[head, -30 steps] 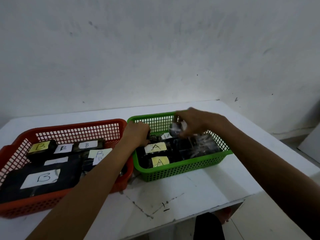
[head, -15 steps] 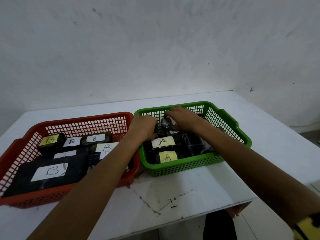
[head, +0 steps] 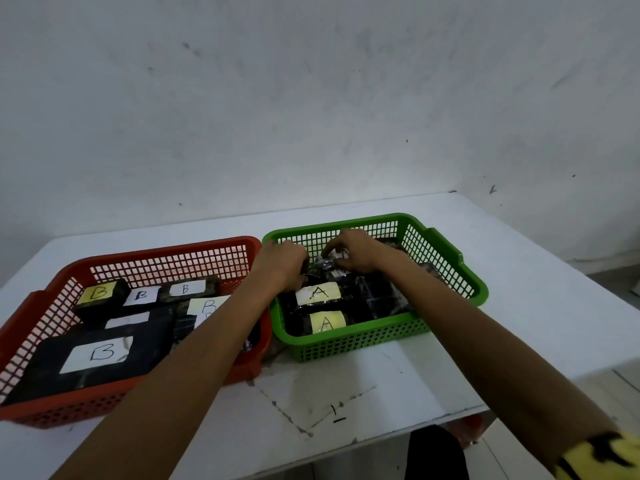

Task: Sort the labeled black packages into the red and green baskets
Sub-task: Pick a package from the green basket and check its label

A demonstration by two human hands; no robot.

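A red basket (head: 166, 256) on the left holds several black packages labeled B; the largest B package (head: 97, 355) lies at its front. A green basket (head: 446, 258) on the right holds black packages labeled A (head: 318, 292). Both my hands are inside the green basket at its back left. My left hand (head: 282, 263) curls over the edge of a black package. My right hand (head: 356, 251) pinches a small shiny black package (head: 327, 263) lying among the others. The label on that small package is hidden.
Both baskets stand side by side on a white table (head: 346, 393) against a white wall. The table's front edge has cracked paint. Floor tiles show at the right, and a dark object (head: 436, 452) sits below the table edge.
My right hand has lowered the small shiny package into the back of the green basket. My left hand stays at the basket's left side. The view has shifted.
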